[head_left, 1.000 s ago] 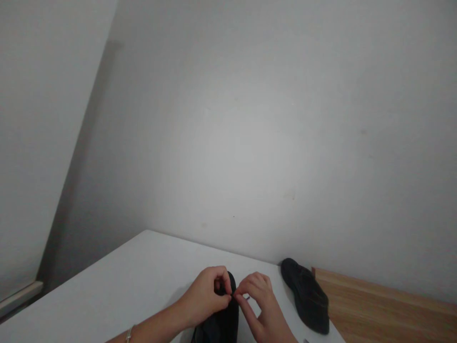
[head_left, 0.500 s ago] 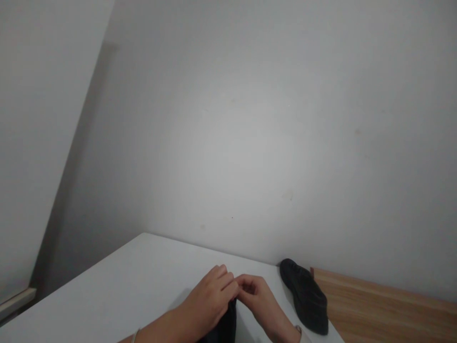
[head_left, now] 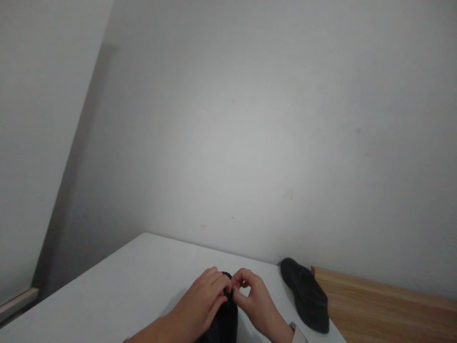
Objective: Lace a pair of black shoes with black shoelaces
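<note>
Black shoe (head_left: 225, 314), no legible markings

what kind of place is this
Probably a plain indoor room, perhaps at home: bare white walls meet in a corner behind a white table, with a wooden top beside it and a black shoe lying there.

A plain pale grey wall (head_left: 250, 119) fills most of the view, brightest near its middle. At 9 o'clock a lighter wall (head_left: 39, 119) meets it at a shadowed corner. The white table (head_left: 117, 286) lies at 6 o'clock, a wooden surface (head_left: 385, 309) at 4 o'clock.
</note>
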Demonstrator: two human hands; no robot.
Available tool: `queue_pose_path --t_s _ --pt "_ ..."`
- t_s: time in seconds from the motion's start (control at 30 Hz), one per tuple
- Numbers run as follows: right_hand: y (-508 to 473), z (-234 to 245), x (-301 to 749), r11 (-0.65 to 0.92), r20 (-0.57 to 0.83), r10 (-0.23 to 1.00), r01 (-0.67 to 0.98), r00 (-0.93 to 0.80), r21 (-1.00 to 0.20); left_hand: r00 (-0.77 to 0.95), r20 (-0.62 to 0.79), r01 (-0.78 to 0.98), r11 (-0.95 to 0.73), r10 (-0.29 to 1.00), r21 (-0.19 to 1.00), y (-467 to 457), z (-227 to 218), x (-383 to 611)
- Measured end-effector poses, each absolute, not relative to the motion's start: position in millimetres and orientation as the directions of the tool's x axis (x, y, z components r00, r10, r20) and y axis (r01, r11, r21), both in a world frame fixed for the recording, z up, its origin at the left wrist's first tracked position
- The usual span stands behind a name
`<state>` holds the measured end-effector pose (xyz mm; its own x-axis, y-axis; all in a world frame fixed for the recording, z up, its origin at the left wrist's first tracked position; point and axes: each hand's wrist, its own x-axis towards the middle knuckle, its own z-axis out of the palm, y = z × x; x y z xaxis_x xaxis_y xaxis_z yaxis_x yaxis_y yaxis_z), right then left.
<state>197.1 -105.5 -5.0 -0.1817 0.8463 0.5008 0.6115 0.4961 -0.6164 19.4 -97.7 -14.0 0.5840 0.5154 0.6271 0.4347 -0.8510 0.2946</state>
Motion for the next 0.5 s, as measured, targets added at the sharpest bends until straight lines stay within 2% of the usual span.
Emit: queue_pose_path --t_s 0.17,0.37,0.5 --pt "-99.5 -13.5 192.4 0.481 0.519 0.841 0.652 -0.154 -0.586 0.562 0.549 0.374 -0.782 0.619 0.499 -100.7 -18.7 14.8" --pt "-100.1 -13.1 198.4 0.482 0.541 0.834 0.621 -0.107 -0.619 0.532 0.525 0.337 -0.735 0.664 0.589 -99.7 -11.0 8.6" --pt "-125.1 -9.4 198.5 0.537 0.636 0.765 0.648 -0.104 -0.54 0.372 0.6 0.354 -0.706 0.708 0.614 -82.2 -12.4 -5.1"
